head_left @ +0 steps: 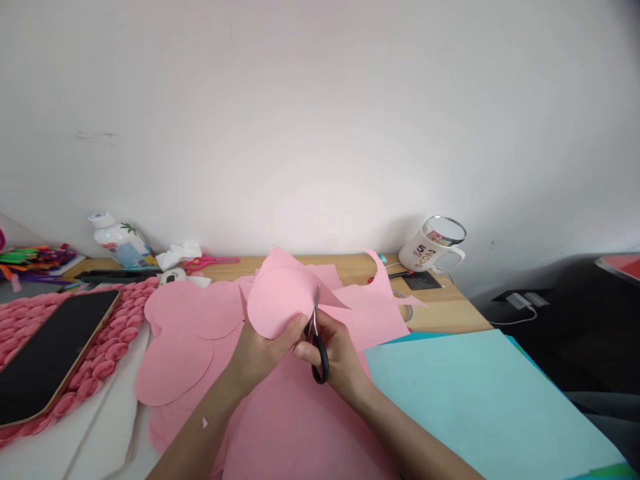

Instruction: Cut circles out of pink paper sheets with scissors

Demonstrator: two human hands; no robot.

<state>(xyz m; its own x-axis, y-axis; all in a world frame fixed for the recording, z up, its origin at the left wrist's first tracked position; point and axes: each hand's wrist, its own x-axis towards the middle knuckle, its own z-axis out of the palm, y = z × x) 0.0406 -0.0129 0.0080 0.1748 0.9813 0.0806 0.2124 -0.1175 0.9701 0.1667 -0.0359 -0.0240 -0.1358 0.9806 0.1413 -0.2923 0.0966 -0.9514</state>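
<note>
White wall (320, 120) rises behind a wooden table (465, 303), leaving open air above and beyond the hands. At the right the table's edge runs forward until a pale blue sheet (475, 393) hides it; a white plug (520, 300) sits in the dark area past that edge. Near the middle, the left hand (265, 350) pinches a pink paper (280, 300), thumb on top, over a spread of pink sheets. The right hand (335, 343) grips black scissors (321, 360), their blades at the paper's right side, where a partly cut strip juts away. One blade is largely hidden, so how wide they stand is hard to tell. Left of the hands, pink rounds (175, 367) overlap in a pile, the forearm covering part of it. The frame cuts off a phone (55, 353) resting on a pink mat (113, 350), and also some pens (35, 260). Pink scissors (210, 263) lie near the wall beside a crumpled tissue (179, 255). A bottle (120, 240) leans there, capped, its contents out of sight; what the mug (425, 253) holds cannot be told.
</note>
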